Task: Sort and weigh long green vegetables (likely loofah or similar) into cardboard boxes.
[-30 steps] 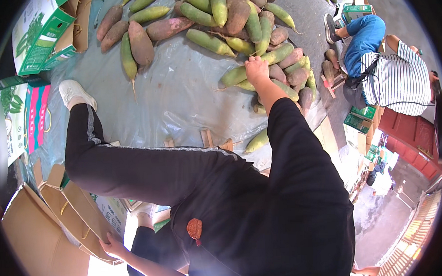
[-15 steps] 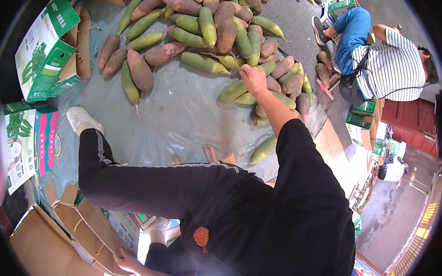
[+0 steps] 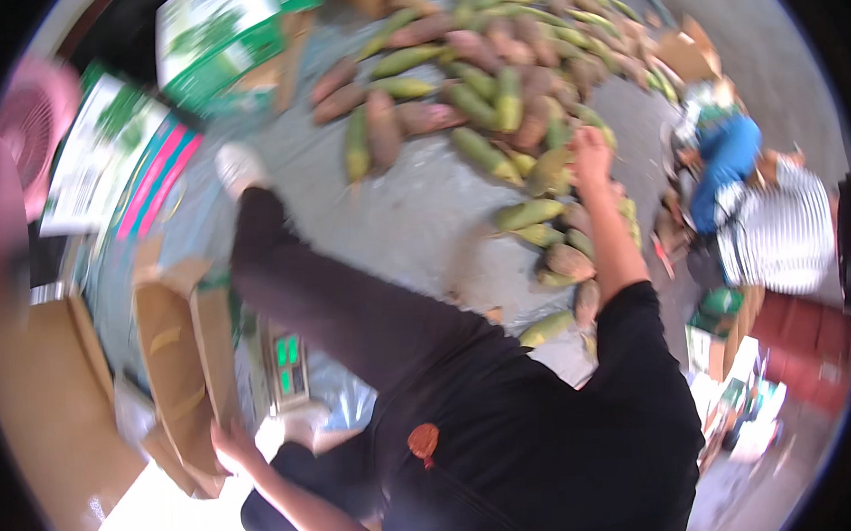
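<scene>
While the person leans over the floor in a black shirt [image 3: 547, 440] with a reddish-brown pendant [image 3: 424, 441] on its front, the left hand [image 3: 232, 447] is low at the left, fingers bent and pinching the edge of an open cardboard box [image 3: 217, 355]. Just beside that box, on its right, is a scale [image 3: 288, 366] with green-lit digits. A larger brown carton [image 3: 47, 396] spreads along the left side. One leg in dark trousers [image 3: 351, 302] stretches across the middle to a white shoe [image 3: 239, 169] on a grey plastic sheet [image 3: 414, 209].

Farther out, the bare right forearm reaches up to the radishes. The right hand [image 3: 592, 154] is at the right part of the heap, next to a thick green radish [image 3: 548, 173]; blur hides the fingers, so I cannot tell whether they grip it. Several radishes lie below this hand, partly behind the forearm. The main heap of radishes [image 3: 508, 101], green and dull red mixed, lies above and to the left, at the far side of the sheet.

Near the heap's left end is a green-and-white carton [image 3: 221, 42]; a striped carton [image 3: 107, 146] and a pink fan [image 3: 32, 131] are farther left. Beyond the right arm, a co-worker in a striped top [image 3: 780, 222] and blue trousers bends down, with a red wall [image 3: 799, 339] behind.
</scene>
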The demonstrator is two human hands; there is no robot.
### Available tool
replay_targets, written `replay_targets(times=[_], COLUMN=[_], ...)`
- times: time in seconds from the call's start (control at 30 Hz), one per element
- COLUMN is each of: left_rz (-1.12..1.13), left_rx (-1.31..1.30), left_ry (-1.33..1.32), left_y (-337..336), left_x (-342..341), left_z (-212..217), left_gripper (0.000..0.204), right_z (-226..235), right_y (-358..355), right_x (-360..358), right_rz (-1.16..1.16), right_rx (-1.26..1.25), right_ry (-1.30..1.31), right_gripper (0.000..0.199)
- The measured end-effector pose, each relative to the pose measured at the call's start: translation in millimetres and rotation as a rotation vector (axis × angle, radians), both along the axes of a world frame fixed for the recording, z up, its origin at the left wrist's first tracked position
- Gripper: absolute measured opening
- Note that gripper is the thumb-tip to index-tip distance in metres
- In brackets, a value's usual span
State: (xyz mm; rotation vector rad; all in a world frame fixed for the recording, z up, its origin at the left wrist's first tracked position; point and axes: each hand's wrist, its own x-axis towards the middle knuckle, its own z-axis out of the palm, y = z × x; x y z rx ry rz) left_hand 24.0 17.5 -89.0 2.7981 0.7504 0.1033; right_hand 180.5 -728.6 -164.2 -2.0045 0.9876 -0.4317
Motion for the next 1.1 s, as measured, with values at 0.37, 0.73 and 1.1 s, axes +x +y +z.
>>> replay_targets(times=[0.37,0.73,1.1], left_rz=[0.026,0.017,-0.067], left_rx=[0.164,0.155,0.26], left_ry=[0.074,0.063,0.038], left_y=[-45,-40,-26], left_x=[15,9,9], left_z=[32,31,10], left_gripper=[0.02,0.02,0.028], right_z=[216,247,145], right_y=[258,537,620], right_x=[121,87,53], right_rz=[0.835,1.412,1.635], right_rx=[0.367,1.017,0.393], right_ry=[-0.459,-0.273,-0.19], right_gripper=[0.023,0.008,0.045])
